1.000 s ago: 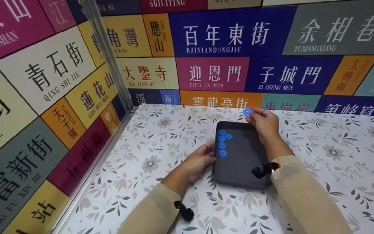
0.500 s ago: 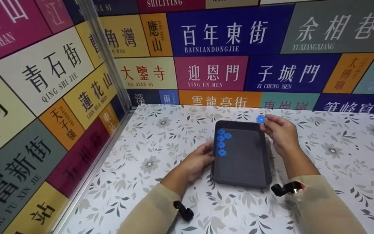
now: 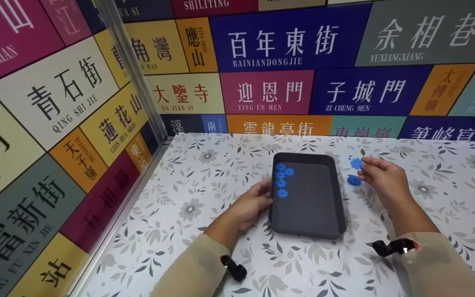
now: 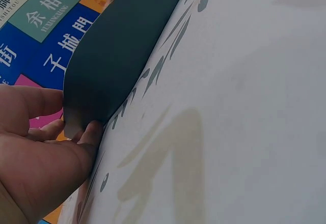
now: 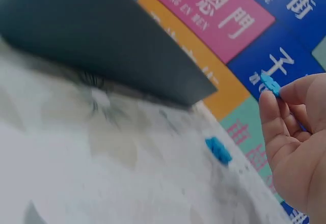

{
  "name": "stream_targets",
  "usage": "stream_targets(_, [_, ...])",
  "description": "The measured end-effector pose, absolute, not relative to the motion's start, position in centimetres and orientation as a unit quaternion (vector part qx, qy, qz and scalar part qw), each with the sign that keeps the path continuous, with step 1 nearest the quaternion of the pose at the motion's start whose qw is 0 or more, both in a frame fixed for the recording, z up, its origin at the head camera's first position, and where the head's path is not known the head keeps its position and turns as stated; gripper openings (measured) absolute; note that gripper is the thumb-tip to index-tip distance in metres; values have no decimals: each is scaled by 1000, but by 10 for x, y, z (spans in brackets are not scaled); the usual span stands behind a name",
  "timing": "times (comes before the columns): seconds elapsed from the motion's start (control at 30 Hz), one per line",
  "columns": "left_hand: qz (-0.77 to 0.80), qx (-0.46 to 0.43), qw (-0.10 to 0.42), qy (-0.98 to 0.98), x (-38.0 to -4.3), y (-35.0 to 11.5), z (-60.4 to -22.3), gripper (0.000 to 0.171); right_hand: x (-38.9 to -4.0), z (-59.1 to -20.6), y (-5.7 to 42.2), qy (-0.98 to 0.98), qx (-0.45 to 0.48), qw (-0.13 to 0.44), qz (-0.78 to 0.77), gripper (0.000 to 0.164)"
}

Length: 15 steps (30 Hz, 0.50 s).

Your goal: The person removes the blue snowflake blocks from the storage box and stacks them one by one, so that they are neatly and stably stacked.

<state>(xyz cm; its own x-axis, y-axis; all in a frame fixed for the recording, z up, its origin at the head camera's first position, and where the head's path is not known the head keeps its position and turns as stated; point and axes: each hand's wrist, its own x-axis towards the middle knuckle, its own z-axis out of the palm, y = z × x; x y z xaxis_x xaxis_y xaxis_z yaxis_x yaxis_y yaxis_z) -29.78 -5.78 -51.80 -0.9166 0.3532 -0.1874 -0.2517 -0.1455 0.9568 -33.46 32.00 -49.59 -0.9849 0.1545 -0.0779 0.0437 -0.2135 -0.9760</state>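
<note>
My right hand [image 3: 386, 177] pinches a blue snowflake building disc [image 3: 356, 163] between thumb and fingertips, over the table to the right of the tray. A second blue disc [image 3: 353, 180] shows just below that hand. In the right wrist view, the pinched disc [image 5: 270, 85] is seen nearly edge-on, with the other disc [image 5: 219, 150] lower down. Several blue discs [image 3: 281, 183] lie along the left side inside the dark grey tray [image 3: 309, 214]. My left hand [image 3: 250, 205] rests its fingertips and thumb against the tray's outer left wall, also seen in the left wrist view.
A white table [image 3: 204, 173] printed with grey leaves and flowers carries the tray. Behind it and on the left stand walls [image 3: 268, 93] of coloured panels with street names. Black cameras [image 3: 390, 247] are worn on both wrists.
My right hand has moved right and nearer with its disc, from behind the tray to beside it. The second disc has come into view below it. My left hand and the tray stay put.
</note>
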Motion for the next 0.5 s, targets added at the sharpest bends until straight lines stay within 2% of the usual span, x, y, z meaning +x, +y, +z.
stream_targets(0.13, [759,36,199,619,-298,-57,-518,72,-338,-505,328,-662,-111,6,741,20])
stream_targets(0.33, [760,35,201,617,-297,-57,-517,73,-342,-515,333,-756,-139,-24,639,45])
stream_targets(0.5, [762,36,201,615,-297,-58,-518,74,-342,-519,332,-790,-134,-31,598,52])
